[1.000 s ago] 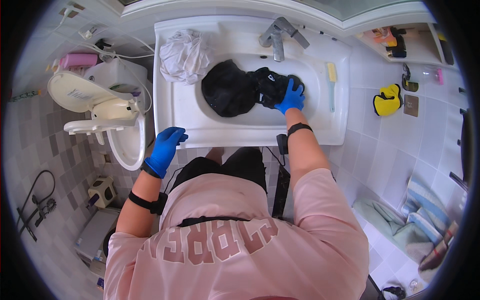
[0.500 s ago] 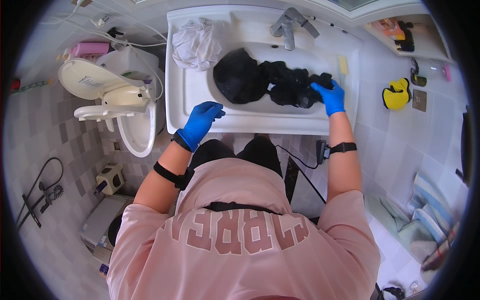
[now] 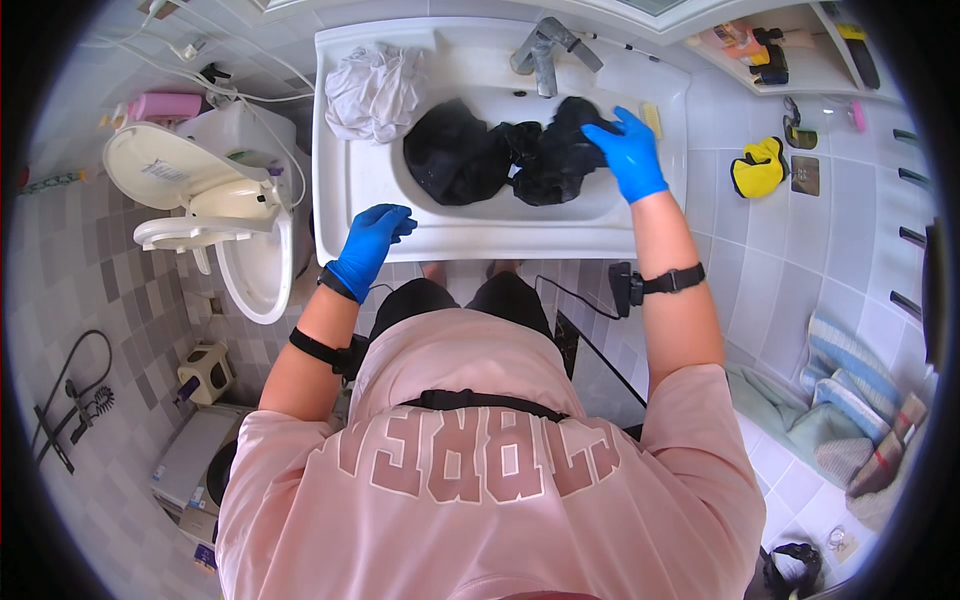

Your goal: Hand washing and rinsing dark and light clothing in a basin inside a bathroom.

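Observation:
Two heaps of wet-looking black cloth lie in the white sink (image 3: 470, 236). A rounder bundle (image 3: 450, 160) sits at the left of the basin, and a looser dark heap (image 3: 560, 165) joins it at the right. My right hand (image 3: 632, 158), in a blue glove, is at the right end of the looser heap. Its fingers are spread, and the thumb side appears to touch the fabric. Also blue-gloved, my left hand (image 3: 372, 243) hovers by the sink's front left edge, fingers loosely extended and holding nothing. Crumpled white cloth (image 3: 375, 92) rests on the sink's back left corner.
A grey tap (image 3: 545, 60) stands behind the basin. On the right ledge lies a pale yellow brush (image 3: 651, 120). To the left is a toilet (image 3: 255, 265) with its lid raised. Yellow gloves or cloths (image 3: 758, 168) hang on the right wall, beneath an open cabinet (image 3: 810, 65).
My right hand has loosened from a grip on the black cloth to spread fingers. The cloth's right part is now bunched farther back and left. The view has shifted slightly.

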### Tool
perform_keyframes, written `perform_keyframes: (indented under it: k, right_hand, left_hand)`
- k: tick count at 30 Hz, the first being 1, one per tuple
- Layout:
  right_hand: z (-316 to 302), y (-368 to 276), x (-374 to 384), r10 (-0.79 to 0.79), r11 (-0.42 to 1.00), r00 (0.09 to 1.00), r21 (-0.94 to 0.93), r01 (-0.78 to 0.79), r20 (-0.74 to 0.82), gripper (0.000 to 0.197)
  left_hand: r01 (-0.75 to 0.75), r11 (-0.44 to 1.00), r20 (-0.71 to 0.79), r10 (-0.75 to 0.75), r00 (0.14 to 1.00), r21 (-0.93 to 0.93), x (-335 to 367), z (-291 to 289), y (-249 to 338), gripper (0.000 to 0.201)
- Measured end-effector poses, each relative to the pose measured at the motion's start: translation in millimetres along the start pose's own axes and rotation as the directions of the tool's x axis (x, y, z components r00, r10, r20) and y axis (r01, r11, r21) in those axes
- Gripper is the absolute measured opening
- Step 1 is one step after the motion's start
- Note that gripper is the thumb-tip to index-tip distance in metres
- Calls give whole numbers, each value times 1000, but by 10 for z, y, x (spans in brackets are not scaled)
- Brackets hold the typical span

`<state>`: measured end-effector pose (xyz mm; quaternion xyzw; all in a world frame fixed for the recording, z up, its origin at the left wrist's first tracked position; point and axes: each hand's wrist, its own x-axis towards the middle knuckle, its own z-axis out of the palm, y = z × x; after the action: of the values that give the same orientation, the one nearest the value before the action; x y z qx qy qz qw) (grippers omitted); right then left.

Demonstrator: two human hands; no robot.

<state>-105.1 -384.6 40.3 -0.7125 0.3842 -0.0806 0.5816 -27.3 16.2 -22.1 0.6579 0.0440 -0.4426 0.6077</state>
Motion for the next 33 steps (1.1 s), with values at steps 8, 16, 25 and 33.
perform_keyframes:
  k: [8, 16, 25, 33]
  right_hand:
    - [576, -62, -36, -163, 913, 942, -317, 256, 292, 70]
    - [347, -84, 470, 111, 993, 992, 21, -113, 53, 27]
    - [244, -100, 1494, 68, 860, 996, 502, -86, 54, 28]
    - [544, 1800, 515, -276, 651, 724, -431, 624, 632, 61]
  left_hand:
    - [-28, 999, -11, 28, 1000, -26, -43, -100, 30, 28]
    - [-66, 994, -67, 61, 996, -82, 25, -141, -50, 27]
    - [-174, 985, -184, 169, 968, -8, 237, 453, -350, 27]
    - [-64, 265, -52, 409, 911, 962, 970, 1187, -475, 70]
